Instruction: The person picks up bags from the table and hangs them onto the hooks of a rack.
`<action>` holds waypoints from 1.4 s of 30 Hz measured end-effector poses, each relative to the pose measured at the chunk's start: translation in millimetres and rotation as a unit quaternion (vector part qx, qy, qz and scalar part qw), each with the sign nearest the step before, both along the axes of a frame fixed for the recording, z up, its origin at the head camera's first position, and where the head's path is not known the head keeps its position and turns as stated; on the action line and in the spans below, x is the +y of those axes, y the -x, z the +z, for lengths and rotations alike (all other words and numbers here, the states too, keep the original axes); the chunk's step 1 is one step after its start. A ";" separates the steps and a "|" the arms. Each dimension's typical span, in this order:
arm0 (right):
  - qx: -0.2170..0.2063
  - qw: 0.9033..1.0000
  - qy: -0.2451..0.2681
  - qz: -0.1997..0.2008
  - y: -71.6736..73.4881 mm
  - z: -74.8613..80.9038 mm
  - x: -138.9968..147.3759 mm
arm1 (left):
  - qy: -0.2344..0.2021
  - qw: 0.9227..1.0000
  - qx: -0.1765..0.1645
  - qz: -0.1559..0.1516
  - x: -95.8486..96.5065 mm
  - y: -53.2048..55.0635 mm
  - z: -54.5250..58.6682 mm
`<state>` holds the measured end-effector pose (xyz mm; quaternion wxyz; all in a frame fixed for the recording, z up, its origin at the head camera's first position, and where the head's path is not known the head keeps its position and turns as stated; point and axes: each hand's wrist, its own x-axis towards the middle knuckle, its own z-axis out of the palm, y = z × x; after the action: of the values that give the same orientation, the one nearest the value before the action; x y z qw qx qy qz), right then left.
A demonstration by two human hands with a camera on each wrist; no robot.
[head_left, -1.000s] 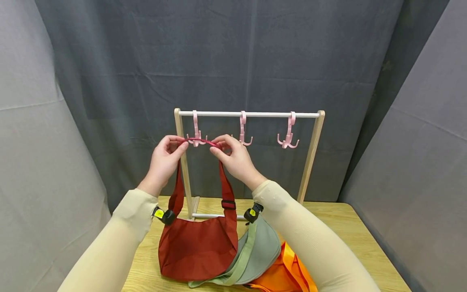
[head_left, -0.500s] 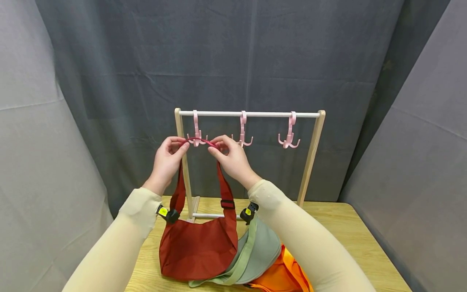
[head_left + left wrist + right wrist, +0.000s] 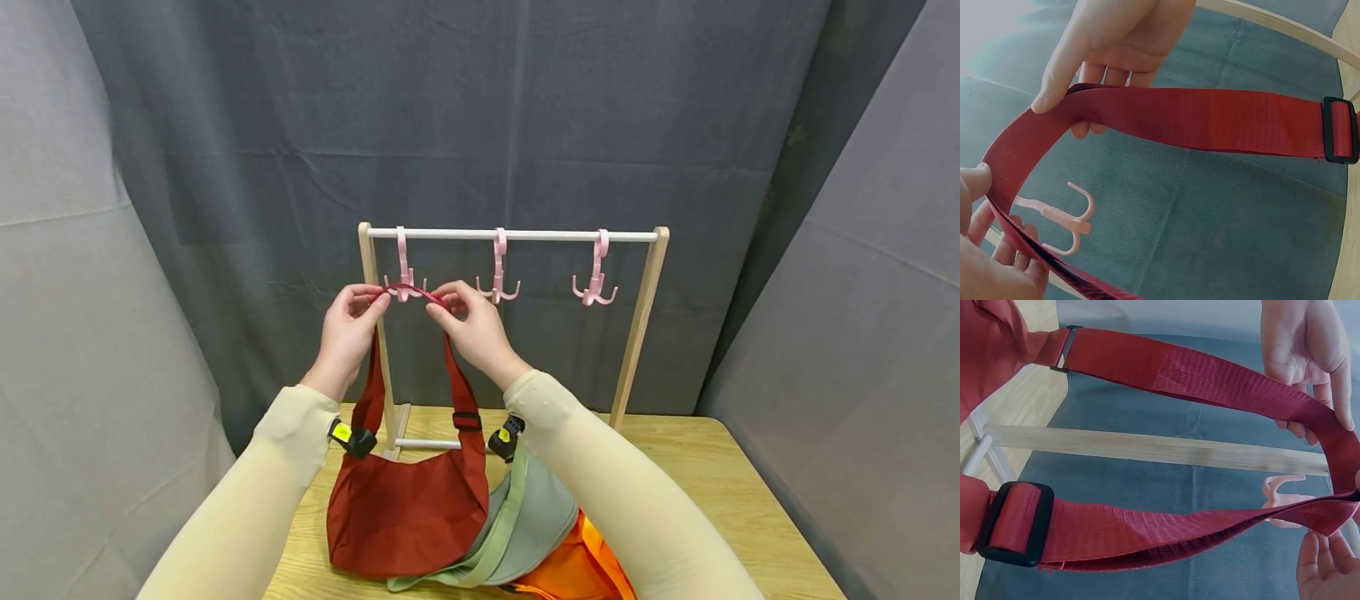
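A rust-red shoulder bag (image 3: 408, 517) hangs low at the table from its strap (image 3: 462, 375), which has a black slider buckle (image 3: 1015, 524). My left hand (image 3: 347, 337) pinches the strap's top on the left side, thumb toward me. The right hand (image 3: 477, 333) pinches it a short way to the right. Between the two hands the strap bows up in a small arch, overlapping the left pink hook (image 3: 405, 267) in the head view. In the left wrist view that hook (image 3: 1069, 219) shows beyond the strap loop, apart from it.
A wooden rack with a white bar (image 3: 547, 236) carries a middle pink hook (image 3: 499, 267) and a right one (image 3: 597, 271). Beside the red bag a grey-green bag (image 3: 543, 508) and an orange bag (image 3: 581, 567) lie on the wooden table (image 3: 697, 467). Grey curtains enclose the back and sides.
Both hands have come slightly closer together, the left drifting a little right and down, the right a little left. The strap between them arches more. The bag body has barely moved.
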<state>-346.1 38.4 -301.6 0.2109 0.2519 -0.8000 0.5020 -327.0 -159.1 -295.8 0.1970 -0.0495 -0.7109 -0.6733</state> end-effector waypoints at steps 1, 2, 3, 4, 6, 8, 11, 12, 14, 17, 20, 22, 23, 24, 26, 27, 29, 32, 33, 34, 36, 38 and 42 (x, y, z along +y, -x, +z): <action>-0.001 1.000 0.001 -0.001 0.4 -0.4 -0.6 | -0.003 1.000 0.000 0.001 0.4 0.7 -0.4; -0.002 1.000 0.002 -0.002 0.7 -0.7 -1.3 | -0.005 1.000 -0.001 0.002 0.7 1.0 -0.7; -0.004 1.000 0.003 -0.003 1.1 -1.0 -1.9 | -0.007 1.000 -0.001 0.003 0.8 1.3 -1.0; -0.005 1.000 0.005 -0.004 1.6 -1.4 -2.6 | -0.009 1.000 -0.001 0.004 0.9 1.7 -1.4; -0.010 1.000 0.008 -0.004 2.2 -1.9 -4.0 | -0.015 1.000 0.000 0.006 1.1 3.5 -3.0; -0.014 1.000 0.011 -0.006 3.2 -2.6 -5.2 | -0.018 1.000 0.001 0.007 1.2 4.7 -3.9; -0.016 1.000 0.013 -0.009 4.9 -3.8 -7.0 | -0.024 1.000 0.003 0.008 1.5 6.7 -5.5; -0.016 1.000 0.014 -0.010 5.6 -4.2 -7.6 | -0.026 1.000 0.003 0.009 1.8 7.0 -5.7; -0.017 1.000 0.015 -0.011 6.9 -5.0 -8.7 | -0.032 0.999 0.004 0.010 2.5 8.0 -6.2; -0.018 1.000 0.020 -0.011 8.2 -5.4 -10.0 | -0.039 0.999 0.006 0.012 3.4 9.6 -7.0; -0.022 0.999 0.021 -0.014 9.6 -6.2 -11.5 | -0.039 0.999 0.002 0.015 3.7 11.8 -8.4; -0.024 0.999 0.021 -0.017 10.9 -6.8 -12.7 | -0.039 0.999 0.003 0.018 3.9 13.6 -9.0; -0.025 0.999 0.020 -0.019 11.7 -7.3 -13.3 | -0.039 0.999 0.002 0.019 3.8 14.5 -9.4; -0.025 0.999 0.020 -0.021 12.6 -7.9 -13.9 | -0.039 0.999 0.001 0.022 3.9 15.2 -9.7; -0.024 0.999 0.021 -0.024 13.7 -8.6 -15.1 | -0.042 0.999 0.003 0.026 4.1 16.5 -10.1; -0.023 0.999 0.021 -0.025 14.4 -9.1 -15.7 | -0.044 0.999 0.003 0.028 4.2 17.2 -10.4; -0.021 0.999 0.023 -0.028 15.4 -9.7 -16.6 | -0.045 0.998 0.002 0.031 4.3 18.5 -11.2; -0.024 0.999 0.026 -0.032 16.7 -10.3 -17.9 | -0.047 0.998 -0.001 0.032 4.3 20.0 -12.7; -0.027 0.999 0.028 -0.032 16.9 -10.4 -18.3 | -0.044 0.998 -0.002 0.033 4.4 20.4 -13.3; -0.029 0.999 0.030 -0.033 16.8 -10.2 -18.5 | -0.044 0.998 -0.002 0.034 4.6 20.8 -13.8; -0.034 0.998 0.033 -0.034 16.7 -9.8 -19.1 | -0.044 0.998 0.000 0.033 4.9 21.5 -14.6; -0.038 0.998 0.036 -0.035 16.6 -9.1 -19.6 | -0.044 0.998 0.003 0.032 5.5 22.5 -15.2; -0.045 0.998 0.039 -0.038 16.8 -8.6 -21.0 | -0.046 0.998 -0.001 0.034 6.2 24.7 -16.6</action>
<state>-362.8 17.4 -310.2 0.2038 0.1900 -0.7974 0.5353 -351.7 -152.9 -312.4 0.2212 -0.0156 -0.6805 -0.6983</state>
